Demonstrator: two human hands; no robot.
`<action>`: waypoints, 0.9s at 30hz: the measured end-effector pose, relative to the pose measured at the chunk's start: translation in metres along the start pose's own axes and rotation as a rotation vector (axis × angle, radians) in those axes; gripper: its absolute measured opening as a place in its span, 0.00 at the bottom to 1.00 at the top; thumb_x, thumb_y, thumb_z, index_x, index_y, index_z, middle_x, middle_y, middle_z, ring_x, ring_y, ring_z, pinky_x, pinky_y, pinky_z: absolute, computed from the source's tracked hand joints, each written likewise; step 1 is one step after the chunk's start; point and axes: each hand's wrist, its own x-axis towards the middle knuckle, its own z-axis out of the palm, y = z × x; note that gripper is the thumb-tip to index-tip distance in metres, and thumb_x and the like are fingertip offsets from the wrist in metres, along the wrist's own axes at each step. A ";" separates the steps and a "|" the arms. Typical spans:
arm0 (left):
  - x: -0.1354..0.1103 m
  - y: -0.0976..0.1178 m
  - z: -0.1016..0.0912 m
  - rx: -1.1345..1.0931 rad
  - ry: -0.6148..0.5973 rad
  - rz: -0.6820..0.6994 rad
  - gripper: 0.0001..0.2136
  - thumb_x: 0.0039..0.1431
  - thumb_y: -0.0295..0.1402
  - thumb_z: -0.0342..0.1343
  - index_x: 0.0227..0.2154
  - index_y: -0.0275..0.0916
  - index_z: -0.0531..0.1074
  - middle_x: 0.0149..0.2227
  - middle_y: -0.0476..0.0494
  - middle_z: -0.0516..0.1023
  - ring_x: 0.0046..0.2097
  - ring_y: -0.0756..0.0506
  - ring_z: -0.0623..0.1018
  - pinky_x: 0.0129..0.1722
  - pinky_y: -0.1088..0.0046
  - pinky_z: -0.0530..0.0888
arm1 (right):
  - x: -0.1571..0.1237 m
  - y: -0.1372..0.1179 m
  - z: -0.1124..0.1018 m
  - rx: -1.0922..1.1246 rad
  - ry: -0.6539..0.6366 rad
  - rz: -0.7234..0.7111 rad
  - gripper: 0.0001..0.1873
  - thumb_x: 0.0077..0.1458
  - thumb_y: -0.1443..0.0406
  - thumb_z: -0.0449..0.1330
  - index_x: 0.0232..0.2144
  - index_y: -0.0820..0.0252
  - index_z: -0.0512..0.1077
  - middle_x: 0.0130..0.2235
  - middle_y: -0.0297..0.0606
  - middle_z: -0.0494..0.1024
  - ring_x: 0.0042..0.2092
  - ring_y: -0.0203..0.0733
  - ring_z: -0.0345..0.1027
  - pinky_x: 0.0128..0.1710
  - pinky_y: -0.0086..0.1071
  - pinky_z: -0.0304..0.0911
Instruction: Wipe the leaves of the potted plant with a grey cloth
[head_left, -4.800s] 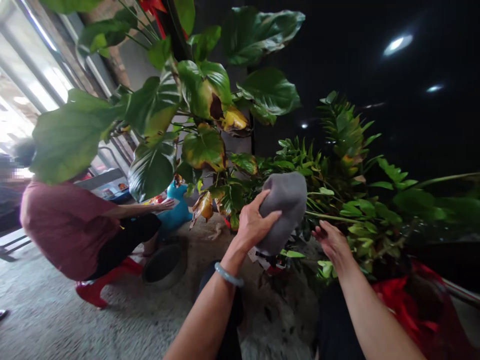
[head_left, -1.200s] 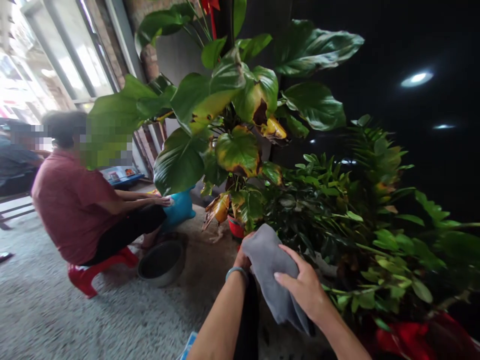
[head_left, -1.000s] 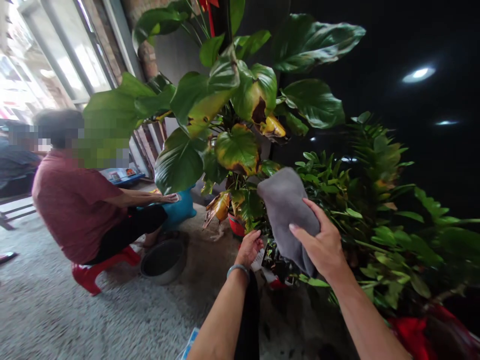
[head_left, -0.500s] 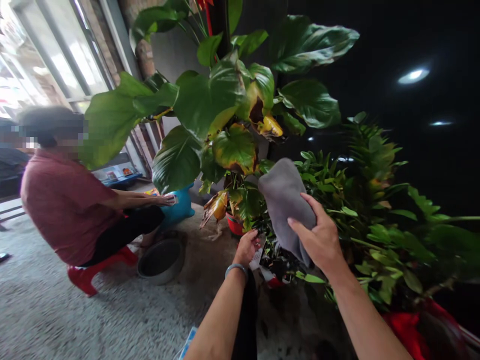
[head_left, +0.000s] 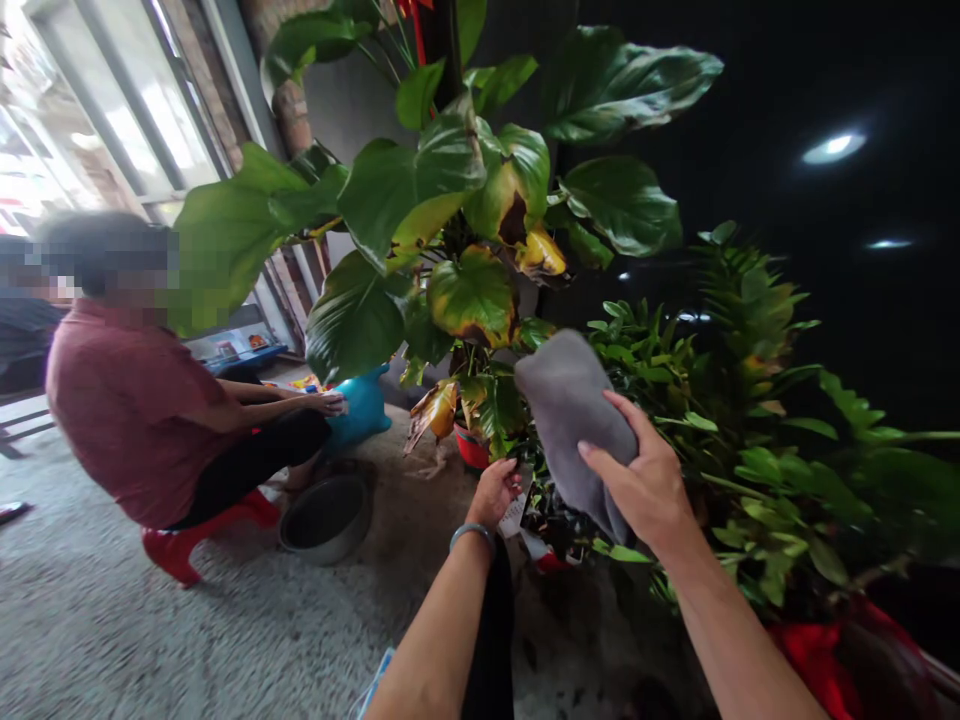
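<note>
My right hand (head_left: pixel 646 482) grips a grey cloth (head_left: pixel 566 405) and presses it against the small-leaved green plant (head_left: pixel 675 400) in front of me. My left hand (head_left: pixel 495 492), with a pale bangle at the wrist, is closed on a leaf or stem low in the same plant, beside a white tag (head_left: pixel 516 512). Its fingers are partly hidden by the foliage. Behind and left of the cloth rises a big-leaved plant (head_left: pixel 450 220) with yellowed, brown-edged leaves, in a red pot (head_left: pixel 471 450).
A person in a red shirt (head_left: pixel 127 410) squats on a red stool (head_left: pixel 184 550) at left, hands on a blue object (head_left: pixel 364 410). A dark metal bowl (head_left: pixel 326 515) sits on the gravelly floor. Something red (head_left: pixel 832 650) lies at lower right. Windows are at far left.
The cloth passed from my left hand to my right. My right hand lifted it up onto the plant, while my left reached down into the leaves; little has moved in the last half second.
</note>
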 end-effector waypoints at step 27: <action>-0.003 0.018 -0.032 0.069 0.275 0.218 0.19 0.34 0.22 0.59 0.36 0.38 0.77 0.23 0.53 0.75 0.27 0.50 0.72 0.29 0.77 0.66 | -0.006 -0.001 -0.005 0.117 -0.122 0.127 0.37 0.37 0.55 0.65 0.52 0.57 0.72 0.47 0.42 0.80 0.46 0.51 0.75 0.49 0.43 0.68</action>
